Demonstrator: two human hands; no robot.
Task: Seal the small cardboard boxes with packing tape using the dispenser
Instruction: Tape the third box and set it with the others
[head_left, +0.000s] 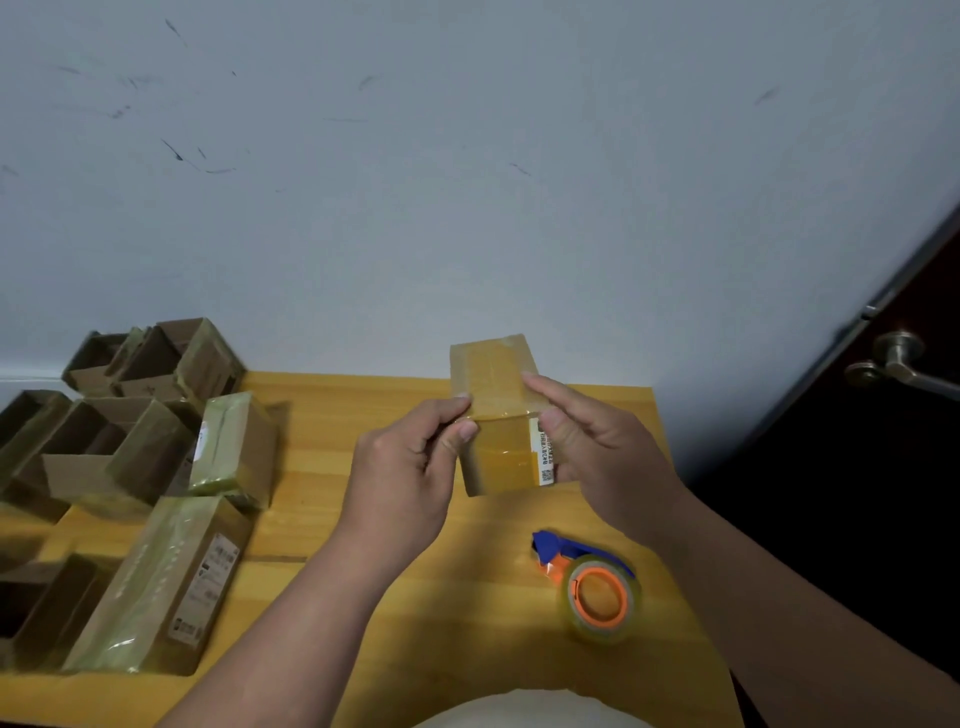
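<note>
Both hands hold the small brown cardboard box lifted above the yellow wooden desk: the left hand pinches its left edge, and the right hand curls round its right side, thumb on the shiny tape. To finish well, rub the thumbs outward along the strip, pressing out bubbles and folding its ends firmly over the corners. The blue-and-orange tape dispenser lies near on the desk.

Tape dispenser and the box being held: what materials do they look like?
Blue and orange tape dispenser: likely moulded plastic, from its smooth saturated colour; the roll looks like clear glossy film. Small brown box: matte corrugated-looking cardboard, with shiny tape over its faces.
</note>
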